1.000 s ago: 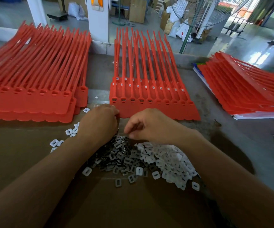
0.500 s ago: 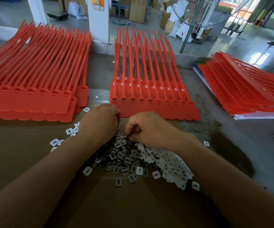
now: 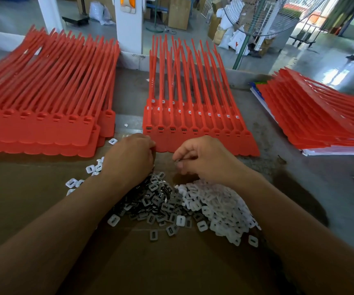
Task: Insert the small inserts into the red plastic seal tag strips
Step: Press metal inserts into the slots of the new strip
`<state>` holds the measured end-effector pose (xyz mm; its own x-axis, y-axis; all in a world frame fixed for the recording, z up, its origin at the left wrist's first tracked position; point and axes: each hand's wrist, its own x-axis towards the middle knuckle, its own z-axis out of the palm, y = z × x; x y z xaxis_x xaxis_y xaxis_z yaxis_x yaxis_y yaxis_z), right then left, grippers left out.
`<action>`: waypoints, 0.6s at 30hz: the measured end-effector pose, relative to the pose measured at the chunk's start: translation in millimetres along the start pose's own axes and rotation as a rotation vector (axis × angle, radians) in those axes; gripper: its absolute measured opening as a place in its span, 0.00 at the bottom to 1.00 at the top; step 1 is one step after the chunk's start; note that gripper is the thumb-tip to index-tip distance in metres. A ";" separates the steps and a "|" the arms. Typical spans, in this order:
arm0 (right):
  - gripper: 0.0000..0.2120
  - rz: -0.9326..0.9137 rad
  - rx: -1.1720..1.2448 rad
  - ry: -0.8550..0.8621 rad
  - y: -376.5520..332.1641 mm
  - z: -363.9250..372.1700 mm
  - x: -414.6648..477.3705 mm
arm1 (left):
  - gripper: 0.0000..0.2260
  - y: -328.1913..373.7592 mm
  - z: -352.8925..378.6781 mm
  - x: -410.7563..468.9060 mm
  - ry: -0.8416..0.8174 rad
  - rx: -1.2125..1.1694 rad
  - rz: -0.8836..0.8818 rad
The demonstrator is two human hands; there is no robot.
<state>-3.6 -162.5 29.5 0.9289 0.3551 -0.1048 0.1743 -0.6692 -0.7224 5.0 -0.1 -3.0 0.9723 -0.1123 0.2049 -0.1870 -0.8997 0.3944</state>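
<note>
While both forearms reach in from the near edge, we see the bench (image 3: 312, 188) covered nearest us w/ a brown cardboard sheet (image 3: 150, 267). On that sheet lies a heap of small inserts: grey metal ones (image 3: 161, 204) to the left, white plastic ones (image 3: 220, 209) to the right, the two lots touching and mixing at the middle. A few stray white pcs (image 3: 72, 182) sit apart by the left forearm.

Just past the heap, the left hand (image 3: 129, 156) is curled knuckles-up, fingers tucked under; we cannot tell whether it grips anything. Its far knuckles sit right at the near edge of the middle stack. The right hand (image 3: 201, 160) is beside it, apart from it, w/ thumb and forefinger pinched together on a small greyish pc (image 3: 176, 161) that is too small to identify for sure, prob. an insert.

Beyond the hands are the red seal tag strips in 3 stacks. The middle stack (image 3: 193, 124) lies straight ahead, tag heads toward us, tails pointing away; small light inserts show in the sockets of its rows. The left stack (image 3: 44, 118) is wider, its sockets look dark. The right stack (image 3: 312, 120) lies angled, resting on white sheets (image 3: 337, 151).

Farther off: a white pillar (image 3: 129, 24), cardboard boxes (image 3: 179, 11), white sacks, and a big wire fan guard (image 3: 274, 15) on the shop floor.
</note>
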 end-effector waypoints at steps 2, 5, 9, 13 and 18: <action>0.08 0.002 0.020 0.001 0.4 -2.3 -1.5 | 0.13 0.0 0.5 0.1 0.002 -0.002 0.000; 0.09 -0.017 -0.012 0.042 2.3 -3.2 -2.0 | 0.13 0.1 0.9 0.8 0.001 -0.003 0.003; 0.10 -0.013 -0.038 0.093 7.0 -4.2 -1.4 | 0.13 0.0 1.3 1.9 -0.008 0.008 0.007; 0.11 -0.007 -0.044 0.108 10.6 -5.8 -2.2 | 0.13 0.9 1.3 2.4 -0.008 0.006 0.009; 0.11 0.010 -0.055 0.099 11.5 -6.0 -2.8 | 0.13 0.5 2.4 1.9 -0.002 0.000 0.009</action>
<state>-2.3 -175.1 25.6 0.9579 0.2842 -0.0417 0.1803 -0.7078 -0.6830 7.1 -1.8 -4.5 0.9708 -0.1214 0.2068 -0.1959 -0.8988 0.3922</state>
